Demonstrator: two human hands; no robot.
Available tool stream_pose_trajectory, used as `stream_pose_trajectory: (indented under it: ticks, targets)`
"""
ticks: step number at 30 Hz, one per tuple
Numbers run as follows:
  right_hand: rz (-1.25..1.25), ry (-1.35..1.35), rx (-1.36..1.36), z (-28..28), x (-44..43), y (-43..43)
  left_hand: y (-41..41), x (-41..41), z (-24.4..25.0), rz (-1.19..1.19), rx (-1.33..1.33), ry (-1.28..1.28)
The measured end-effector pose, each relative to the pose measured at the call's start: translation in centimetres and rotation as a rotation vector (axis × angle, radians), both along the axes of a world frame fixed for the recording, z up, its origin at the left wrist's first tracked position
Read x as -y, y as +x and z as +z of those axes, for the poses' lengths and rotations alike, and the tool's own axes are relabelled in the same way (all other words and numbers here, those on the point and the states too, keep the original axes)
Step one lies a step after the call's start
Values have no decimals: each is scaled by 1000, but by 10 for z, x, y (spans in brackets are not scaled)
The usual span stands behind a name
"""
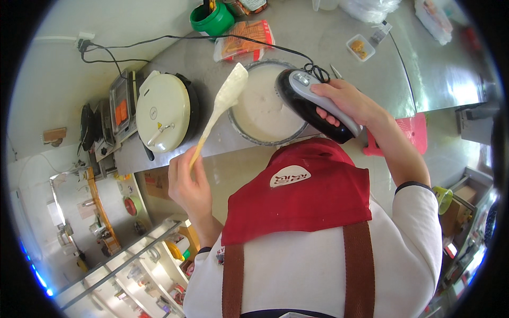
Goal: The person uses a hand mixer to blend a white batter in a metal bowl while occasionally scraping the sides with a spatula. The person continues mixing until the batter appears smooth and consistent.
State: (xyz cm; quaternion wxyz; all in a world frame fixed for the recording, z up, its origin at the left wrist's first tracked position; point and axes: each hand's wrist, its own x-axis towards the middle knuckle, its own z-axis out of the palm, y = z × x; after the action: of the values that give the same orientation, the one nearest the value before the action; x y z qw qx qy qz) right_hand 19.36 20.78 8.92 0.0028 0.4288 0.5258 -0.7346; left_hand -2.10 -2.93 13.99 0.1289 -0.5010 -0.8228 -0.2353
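Note:
My left hand (190,183) grips the handle of a batter-coated spatula (230,89), whose blade is raised at the left rim of a round bowl. Pale, thick batter (260,105) fills much of the bowl (254,140), which stands near the counter's front edge. My right hand (346,101) is closed around a black and silver electric hand mixer (314,101) over the bowl's right side. The mixer's body hides its beaters, so I cannot tell how deep they sit. A black cord runs from the mixer to the wall socket.
A cream round electric griddle (165,113) with its lid down stands left of the bowl. Behind lie a packaged food bag (248,37) and a green pot (212,20). A small plastic tub (360,47) sits at the back right. A pink plastic item (409,133) is beyond my right forearm.

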Motion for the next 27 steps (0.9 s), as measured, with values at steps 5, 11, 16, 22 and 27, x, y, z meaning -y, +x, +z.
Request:
stream_pose_trajectory:
  ticks: [5, 11, 16, 22, 27]
  targets:
    - [-1, 3, 0, 1, 1, -1, -1, 2, -5, 14, 17, 10]
    - [10, -1, -8, 1, 0, 0, -6, -1, -26, -29, 18, 32]
    - [30, 20, 4, 2, 0, -1, -13, -1, -64, 103, 71, -112]
    - [26, 24, 6, -1, 0, -2, -20, -5, -96, 104, 147, -84]
    - [7, -7, -4, 3, 2, -3, -21, -4, -110, 98, 176, -117]
